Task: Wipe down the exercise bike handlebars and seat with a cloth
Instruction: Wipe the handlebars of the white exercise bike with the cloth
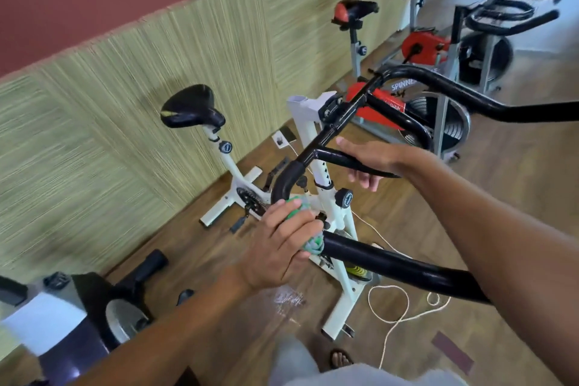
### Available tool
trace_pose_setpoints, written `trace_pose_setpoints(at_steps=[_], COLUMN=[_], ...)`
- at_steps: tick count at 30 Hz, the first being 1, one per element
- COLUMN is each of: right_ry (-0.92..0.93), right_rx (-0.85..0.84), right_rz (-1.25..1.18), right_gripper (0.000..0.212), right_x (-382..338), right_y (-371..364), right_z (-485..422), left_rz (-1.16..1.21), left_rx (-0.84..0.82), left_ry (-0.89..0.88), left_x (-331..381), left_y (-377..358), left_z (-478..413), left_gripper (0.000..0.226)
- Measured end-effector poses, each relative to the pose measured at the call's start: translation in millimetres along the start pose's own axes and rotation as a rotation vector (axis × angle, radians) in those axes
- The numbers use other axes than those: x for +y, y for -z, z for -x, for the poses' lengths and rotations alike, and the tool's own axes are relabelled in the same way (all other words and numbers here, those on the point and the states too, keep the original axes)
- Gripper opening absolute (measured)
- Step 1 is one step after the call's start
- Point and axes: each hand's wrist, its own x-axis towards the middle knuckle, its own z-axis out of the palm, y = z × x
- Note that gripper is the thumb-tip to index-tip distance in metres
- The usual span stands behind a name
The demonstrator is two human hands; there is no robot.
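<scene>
Handlebar wiping, white exercise bike (316, 147)
Left hand (282, 244) gripped green cloth (308, 229) around handlebar (376, 255); right hand (372, 163) clasped the inner bar.

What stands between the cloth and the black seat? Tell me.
The white handlebar post rises between the cloth, gripped on the handlebars by the left hand, and the seat; going round its left looks open.

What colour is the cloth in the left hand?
Green with grey, seen in the head view: cloth in left hand.

Bare forearms, no sleeves, pale grey shorts (360, 376), sandalled foot (340, 359)
</scene>
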Motion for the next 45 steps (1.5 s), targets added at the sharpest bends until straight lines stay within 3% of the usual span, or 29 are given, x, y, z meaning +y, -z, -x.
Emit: trace_pose_setpoints(at_steps=[8,12,17,25,30,34,38,42,45], right_ry=[-0.234,-0.343,-0.385,-0.539,-0.606,-0.644,-0.667,-0.672,-0.666], right_rx=[0.338,0.528,0.729,0.829,0.839,0.86,0.846,0.86,0.877], right_rz=[0.317,0.356,0.457,0.502,0.442,0.447,0.41,0.417,0.417], right_gripper=[0.088,0.089,0.069,0.073,0.072,0.069,0.07,0.07,0.07], right_x=[6.6,-1.5,-11.0,-19.4,-21.0,-22.1,-23.2,-21.4,-21.6], right_y=[-14.3,-24.7,-36.7,-41.4,-40.9,-41.5,-41.1,-40.8,-39.8], right_z=[-13.7,-17.8,-26.4,-33.0,-36.4,-35.8,-35.8,-37.7,-36.9], left_rz=[0.315,0.536,0.74,0.874,1.035,1.084,1.162,1.181,1.149], left_rx=[-0.035,-0.076,-0.056,-0.039,-0.156,-0.205,-0.273,-0.302,-0.35], left_ry=[-0.312,-0.513,-0.701,-0.879,-0.831,-0.708,-0.554,-0.623,-0.565], left_x=[-69.5,-113.3,-143.8,-159.9,-173.8,-182.2,-176.0,-174.3,-178.2], left_y=[-6.9,-23.8,-50.0,-83.3,-117.0,-144.5,-127.2,-114.0,-123.6], left_z=[-7.8,-24.9,-43.4,-71.2,-98.1,-116.4,-111.7,-102.3,-122.3], left_gripper=[0.041,0.042,0.04,0.036,0.049,0.049,0.05,0.05,0.051])
